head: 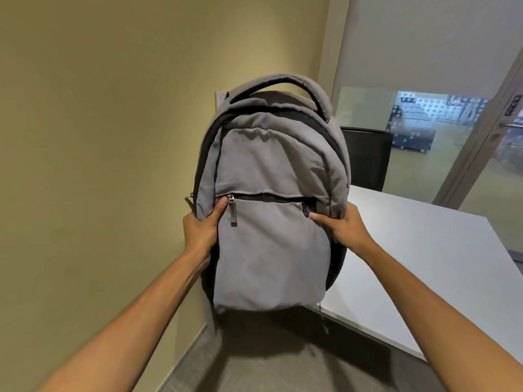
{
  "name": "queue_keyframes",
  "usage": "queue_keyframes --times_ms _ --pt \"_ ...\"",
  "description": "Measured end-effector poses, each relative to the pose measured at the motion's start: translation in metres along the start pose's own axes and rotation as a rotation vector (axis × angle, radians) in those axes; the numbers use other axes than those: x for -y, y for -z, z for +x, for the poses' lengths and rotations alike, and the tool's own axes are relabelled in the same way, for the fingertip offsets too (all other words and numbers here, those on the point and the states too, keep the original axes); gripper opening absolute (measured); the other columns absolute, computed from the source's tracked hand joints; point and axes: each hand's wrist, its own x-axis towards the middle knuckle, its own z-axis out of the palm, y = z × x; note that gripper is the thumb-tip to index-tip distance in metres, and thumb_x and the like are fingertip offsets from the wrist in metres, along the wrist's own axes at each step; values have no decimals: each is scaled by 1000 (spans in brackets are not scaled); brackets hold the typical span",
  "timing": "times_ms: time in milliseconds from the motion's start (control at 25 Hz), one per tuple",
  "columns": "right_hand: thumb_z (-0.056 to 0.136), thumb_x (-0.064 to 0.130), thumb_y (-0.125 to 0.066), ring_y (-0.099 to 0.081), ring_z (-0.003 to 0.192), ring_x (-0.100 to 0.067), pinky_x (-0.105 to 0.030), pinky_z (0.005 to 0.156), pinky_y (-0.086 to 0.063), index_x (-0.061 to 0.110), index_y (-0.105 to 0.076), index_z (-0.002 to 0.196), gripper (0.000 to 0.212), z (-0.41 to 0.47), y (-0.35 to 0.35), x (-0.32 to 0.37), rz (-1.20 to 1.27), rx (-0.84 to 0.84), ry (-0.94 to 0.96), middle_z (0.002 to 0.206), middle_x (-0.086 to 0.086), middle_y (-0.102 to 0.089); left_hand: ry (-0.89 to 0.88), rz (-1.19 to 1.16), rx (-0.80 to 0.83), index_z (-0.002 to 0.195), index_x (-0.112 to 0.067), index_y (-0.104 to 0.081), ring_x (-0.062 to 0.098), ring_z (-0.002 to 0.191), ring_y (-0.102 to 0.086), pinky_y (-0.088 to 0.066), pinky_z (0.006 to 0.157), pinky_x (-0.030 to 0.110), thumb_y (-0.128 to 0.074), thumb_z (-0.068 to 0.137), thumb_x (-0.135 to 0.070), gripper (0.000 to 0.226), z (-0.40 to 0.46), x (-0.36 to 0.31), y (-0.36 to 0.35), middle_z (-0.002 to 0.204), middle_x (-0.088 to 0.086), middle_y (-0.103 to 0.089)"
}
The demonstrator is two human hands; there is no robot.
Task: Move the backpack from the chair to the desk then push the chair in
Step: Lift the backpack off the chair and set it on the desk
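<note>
A grey backpack (pixel 268 199) with black trim hangs upright in the air in front of me, its front pocket facing me. My left hand (pixel 202 229) grips its left side near the zip pull. My right hand (pixel 342 227) grips its right side. The white desk (pixel 424 256) lies to the right, and the bag's lower right edge overlaps the desk's left corner. A black chair (pixel 368 157) stands beyond the desk's far edge, partly hidden behind the bag. The chair the bag came from is not visible.
A beige wall (pixel 99 137) runs along the left and meets grey carpet (pixel 254 357) below the bag. Glass partitions with a door frame (pixel 478 131) close off the right side behind the desk.
</note>
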Motion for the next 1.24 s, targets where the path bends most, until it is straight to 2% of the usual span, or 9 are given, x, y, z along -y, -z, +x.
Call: queue_keyframes --times_ms 120,200,360,480,600,720,840,1120,1240 --pt "76 44 -78 -59 89 -11 -21 79 -47 17 -58 122 57 62 -32 3 -52 7 -30 105 10 -61 24 -10 14 84 -28 -72 -4 70 -72 -52 55 10 -82 77 -31 12 64 12 0 71 -19 -75" --pt "77 42 -79 -58 94 -17 -27 84 -48 11 -58 125 60 104 -51 1 -91 23 -53 110 2 -62 45 -16 2 85 -27 -72 -1 74 -72 -54 58 12 -82 77 -32 13 100 24 -1 75 -17 -75" --pt "76 42 -82 -61 102 -28 -44 94 -51 10 -61 121 60 183 -87 -15 -162 53 -90 117 -9 -67 124 -36 -39 97 -21 -70 9 84 -70 -55 71 25 -83 73 -39 32 161 62 -2 91 -7 -73" --pt "75 44 -82 -62 102 -31 -50 95 -51 12 -61 120 59 230 -118 -36 -221 68 -113 116 -10 -67 173 3 -83 84 -25 -69 13 80 -71 -53 67 26 -83 73 -41 25 192 97 0 82 -7 -73" --pt "75 43 -81 -62 100 -32 -51 93 -52 13 -61 121 58 270 -150 -64 -274 98 -148 116 -12 -67 232 61 -116 76 -22 -66 18 75 -70 -52 62 28 -82 73 -43 27 216 131 1 74 -4 -72" --pt "77 38 -82 -61 102 -33 -49 94 -52 10 -59 122 58 304 -178 -92 -287 160 -190 117 -12 -65 306 113 -143 81 -10 -66 28 79 -69 -55 71 36 -81 74 -45 39 236 165 4 82 9 -72" --pt "79 32 -81 -60 103 -32 -42 90 -52 8 -58 121 54 337 -208 -114 -269 212 -177 112 -10 -63 304 131 -190 87 -1 -68 31 78 -68 -49 63 32 -80 75 -46 49 259 190 5 81 13 -71" --pt "74 30 -85 -60 98 -33 -45 89 -53 6 -61 116 54 393 -244 -122 -299 184 -164 108 -11 -64 345 152 -233 77 2 -59 25 63 -58 -43 53 30 -83 72 -44 52 301 205 2 69 10 -62" --pt "78 33 -80 -59 100 -33 -41 84 -51 9 -54 125 59 393 -259 -125 -323 114 -147 115 -13 -63 340 202 -249 74 2 -56 29 67 -59 -42 53 30 -83 72 -46 55 308 209 2 70 12 -61"
